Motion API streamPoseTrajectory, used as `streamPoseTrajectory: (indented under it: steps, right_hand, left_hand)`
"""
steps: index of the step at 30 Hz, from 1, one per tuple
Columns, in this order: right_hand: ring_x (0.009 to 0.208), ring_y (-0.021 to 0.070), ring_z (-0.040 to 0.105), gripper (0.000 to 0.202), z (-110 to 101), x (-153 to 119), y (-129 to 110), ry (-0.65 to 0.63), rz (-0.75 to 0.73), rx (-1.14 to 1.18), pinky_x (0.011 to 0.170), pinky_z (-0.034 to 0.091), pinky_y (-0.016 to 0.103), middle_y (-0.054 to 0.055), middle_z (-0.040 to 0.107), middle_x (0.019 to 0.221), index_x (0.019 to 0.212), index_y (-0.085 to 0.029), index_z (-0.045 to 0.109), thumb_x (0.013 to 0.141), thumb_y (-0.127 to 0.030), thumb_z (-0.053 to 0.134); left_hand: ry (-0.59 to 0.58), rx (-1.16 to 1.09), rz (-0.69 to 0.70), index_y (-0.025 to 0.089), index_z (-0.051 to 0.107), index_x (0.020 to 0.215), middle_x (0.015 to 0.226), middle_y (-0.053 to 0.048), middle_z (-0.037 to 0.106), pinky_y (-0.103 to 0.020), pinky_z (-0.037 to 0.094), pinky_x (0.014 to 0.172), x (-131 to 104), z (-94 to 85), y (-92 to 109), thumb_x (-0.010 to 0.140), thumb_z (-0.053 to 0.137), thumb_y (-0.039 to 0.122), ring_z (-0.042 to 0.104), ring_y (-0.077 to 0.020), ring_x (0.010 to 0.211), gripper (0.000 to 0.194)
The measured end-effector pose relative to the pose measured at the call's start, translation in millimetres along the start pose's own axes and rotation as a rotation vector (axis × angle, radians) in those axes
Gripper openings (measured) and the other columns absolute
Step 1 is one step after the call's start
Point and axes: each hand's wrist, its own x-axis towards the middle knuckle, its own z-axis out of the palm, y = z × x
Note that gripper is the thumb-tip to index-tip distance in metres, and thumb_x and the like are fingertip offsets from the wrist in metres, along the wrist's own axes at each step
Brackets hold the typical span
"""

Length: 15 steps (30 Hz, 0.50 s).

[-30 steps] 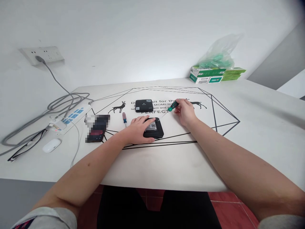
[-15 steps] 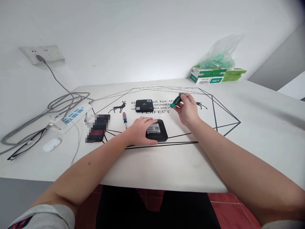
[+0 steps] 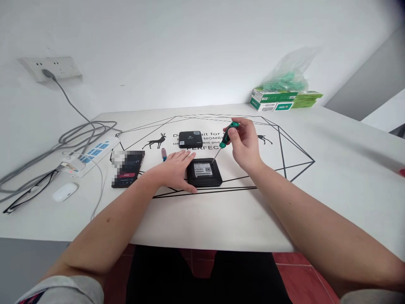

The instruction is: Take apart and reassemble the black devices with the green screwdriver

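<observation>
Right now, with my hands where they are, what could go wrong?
The green-and-black screwdriver in your right hand slants down to the labelled black box; its tip could slip and scratch the casing. Your left hand is at the box's left side only, so the box might turn. The pink-and-blue screwdriver, close by that hand, could get bumped.

We place our left hand palm down at the left side of the labelled black box: fingers extended, index fingertip by the box's far left corner, thumb spread away toward its near left corner. We position our right hand to the right of the box and farther away, fingers curled and thumb set opposite them in a grip. We extend both bare forearms from the near side, left forearm and right forearm converging toward the box.
</observation>
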Motion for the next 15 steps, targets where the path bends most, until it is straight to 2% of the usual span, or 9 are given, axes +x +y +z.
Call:
streamPoseTrajectory:
  steps: [4, 9, 11, 15]
  right_hand:
    - [0.097, 0.0230, 0.079, 0.044, -1.3, -4.3, -8.1, -0.047, -0.103, -0.110, 0.081, 0.068, 0.042, 0.005, 0.079, 0.111, 0.138, -0.035, 0.064, 0.106, -0.065, 0.064]
    - [0.082, 0.0214, 0.073, 0.040, 4.8, -10.5, -24.5, -0.121, -0.280, -0.285, 0.080, 0.066, 0.043, 0.004, 0.079, 0.103, 0.141, -0.034, 0.070, 0.107, -0.055, 0.066]
    - [0.085, 0.0220, 0.072, 0.040, 8.8, -12.7, -30.6, -0.136, -0.340, -0.297, 0.085, 0.065, 0.045, 0.005, 0.079, 0.103, 0.145, -0.035, 0.071, 0.110, -0.052, 0.062]
    - [0.096, 0.0247, 0.072, 0.043, 13.3, -14.3, -37.5, -0.148, -0.311, -0.261, 0.098, 0.063, 0.051, 0.006, 0.076, 0.104, 0.148, -0.037, 0.070, 0.116, -0.052, 0.045]
  left_hand:
    - [-0.092, -0.001, -0.042, 0.016, 0.003, 0.184, 0.191, -0.020, -0.001, -0.060, 0.013, 0.141, 2.0, -0.5, -4.7, 0.075, 0.069, 0.098, 0.001, -0.0449, 0.177, 0.151]
    - [-0.082, 0.000, -0.041, 0.017, 0.000, 0.184, 0.190, -0.021, 0.000, -0.061, 0.014, 0.141, 7.7, 6.0, -5.8, 0.069, 0.070, 0.101, 0.003, -0.0463, 0.177, 0.159]
    - [-0.075, 0.002, -0.037, 0.018, 0.001, 0.184, 0.190, -0.021, 0.000, -0.061, 0.013, 0.141, 8.8, 7.2, -6.7, 0.069, 0.071, 0.101, 0.004, -0.0467, 0.177, 0.158]
    - [-0.047, -0.017, -0.004, 0.020, 0.004, 0.183, 0.190, -0.022, 0.004, -0.064, 0.014, 0.140, 10.3, 9.7, -9.6, 0.069, 0.072, 0.101, 0.005, -0.0477, 0.176, 0.155]
